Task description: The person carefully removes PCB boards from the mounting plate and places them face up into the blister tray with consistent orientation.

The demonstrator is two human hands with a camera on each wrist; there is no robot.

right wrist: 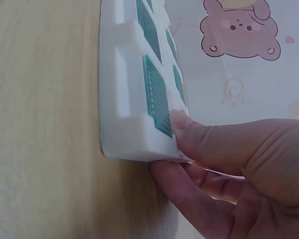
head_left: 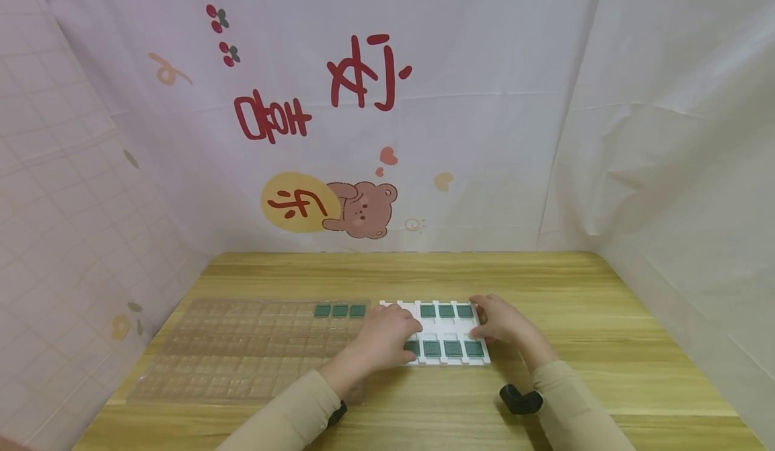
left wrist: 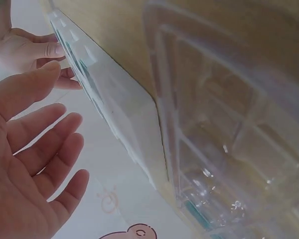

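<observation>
A white plastic tray point(head_left: 447, 328) lies at mid-table, with several green square chip-like pieces point(head_left: 452, 349) in its slots. My right hand point(head_left: 508, 326) pinches the tray's right end; in the right wrist view the thumb point(right wrist: 189, 130) is on top and fingers are at the end wall. Over the tray's left end hovers my left hand point(head_left: 383, 338), hiding some slots there. The left wrist view shows that hand's fingers point(left wrist: 57, 149) apart and loosely bent, holding nothing. Beside the left forearm is a clear compartmented plastic tray point(head_left: 242, 343) with green squares point(head_left: 340, 311) in its far right corner.
The wooden table point(head_left: 545, 283) meets a printed white cloth point(head_left: 484, 168) at the back and sides. A black strap-like piece point(head_left: 521, 399) is by the right wrist. Part of the clear tray is under the left forearm.
</observation>
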